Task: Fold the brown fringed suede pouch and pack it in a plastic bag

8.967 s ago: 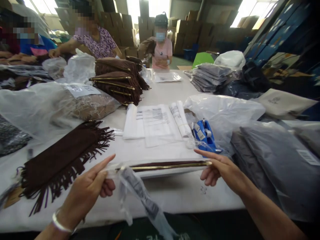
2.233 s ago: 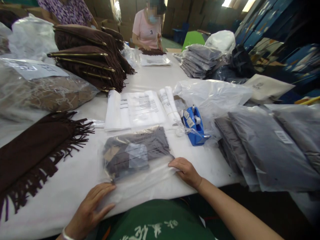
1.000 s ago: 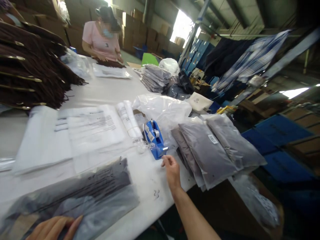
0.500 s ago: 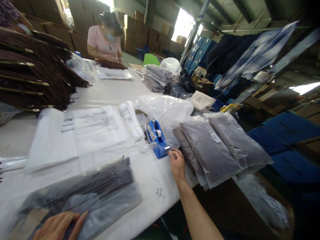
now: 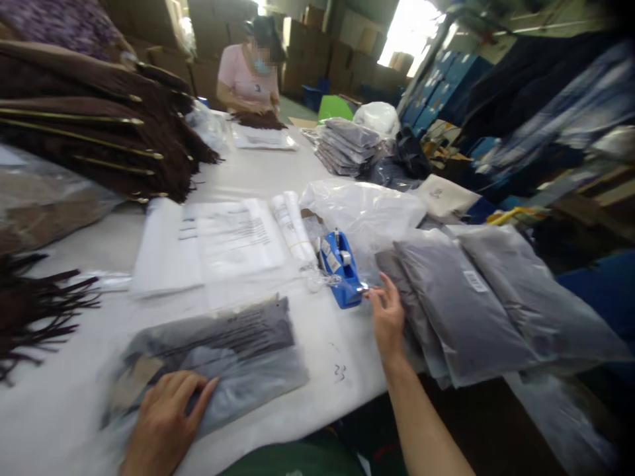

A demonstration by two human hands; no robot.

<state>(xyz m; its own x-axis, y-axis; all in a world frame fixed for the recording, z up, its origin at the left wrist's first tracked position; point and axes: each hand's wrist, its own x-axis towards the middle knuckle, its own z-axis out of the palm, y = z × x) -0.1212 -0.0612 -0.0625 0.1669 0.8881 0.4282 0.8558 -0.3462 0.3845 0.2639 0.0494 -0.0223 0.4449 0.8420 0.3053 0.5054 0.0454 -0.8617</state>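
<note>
Meanwhile the left hand (image 5: pixel 166 420) lies flat, fingers spread, on the bagged dark garment (image 5: pixel 213 360) at the tabletop's (image 5: pixel 278 175) near edge, while the right hand (image 5: pixel 387 317), the nearer one, pinches narrowly at the blue tape dispenser's (image 5: pixel 341 268) near end, just ahead.

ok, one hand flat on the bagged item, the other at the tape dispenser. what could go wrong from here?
1. The left hand pins only the near corner of the folded bag; the flap could spring open.
2. The right hand pinches at the front edge of the tape dispenser, where the cutter likely sits; fingers could get nicked.
3. The light-looking dispenser may slide toward the sealed grey packs when tape is pulled.
</note>
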